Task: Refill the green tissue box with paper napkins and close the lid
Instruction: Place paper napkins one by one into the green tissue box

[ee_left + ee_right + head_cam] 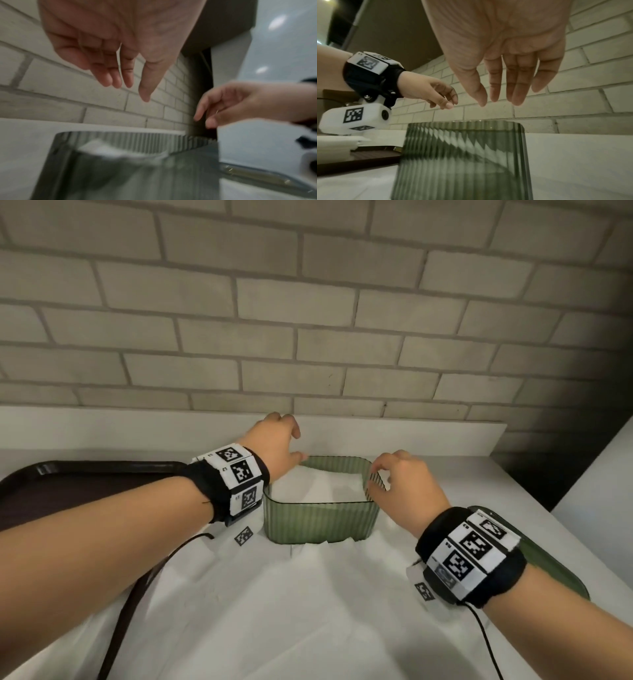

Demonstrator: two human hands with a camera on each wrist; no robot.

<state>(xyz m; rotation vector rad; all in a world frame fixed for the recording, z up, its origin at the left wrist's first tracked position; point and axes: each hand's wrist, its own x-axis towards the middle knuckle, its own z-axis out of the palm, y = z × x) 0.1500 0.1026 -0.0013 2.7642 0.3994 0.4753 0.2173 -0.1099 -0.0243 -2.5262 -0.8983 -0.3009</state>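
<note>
White counter under brick wall; green tissue box [320, 518] at centre holds soft napkins [329, 484]. Left hand [277, 446] at 10 o'clock, right hand [407, 484] at 3, both relaxed, empty. Lid [548, 559], probably light, rigid: grip its edges

White counter [445, 474] carries the green tissue box [318, 522], green lid [555, 563], dark tray [68, 491], spread napkins [291, 611]

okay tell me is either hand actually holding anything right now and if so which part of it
Nothing is held. The left hand and right hand hover open above the green tissue box, fingers relaxed and clear of its rim; the napkins lie inside.
</note>
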